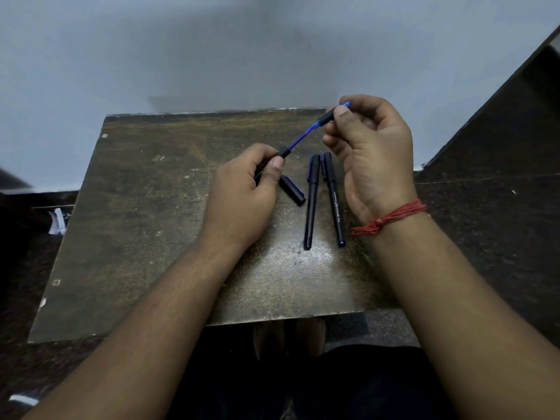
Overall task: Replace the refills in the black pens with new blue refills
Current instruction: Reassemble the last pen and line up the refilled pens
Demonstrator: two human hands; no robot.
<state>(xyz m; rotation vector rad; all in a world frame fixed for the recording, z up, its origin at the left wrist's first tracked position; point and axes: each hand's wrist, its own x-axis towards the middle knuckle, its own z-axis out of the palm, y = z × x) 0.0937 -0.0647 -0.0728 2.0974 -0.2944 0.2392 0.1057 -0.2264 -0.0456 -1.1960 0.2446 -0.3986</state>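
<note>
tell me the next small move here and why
Probably draw the right hand further from the left hand until the blue refill clears the barrel. The grip section is already off and much of the refill shows, but its lower end sits inside the barrel.

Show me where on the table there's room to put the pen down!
The dark worn wooden table is bare along its left side, from the left hand out to the left edge, and along the near edge between the forearms. The middle is crowded: a loose black pen cap and two capped black pens lie beside the right hand.
</note>
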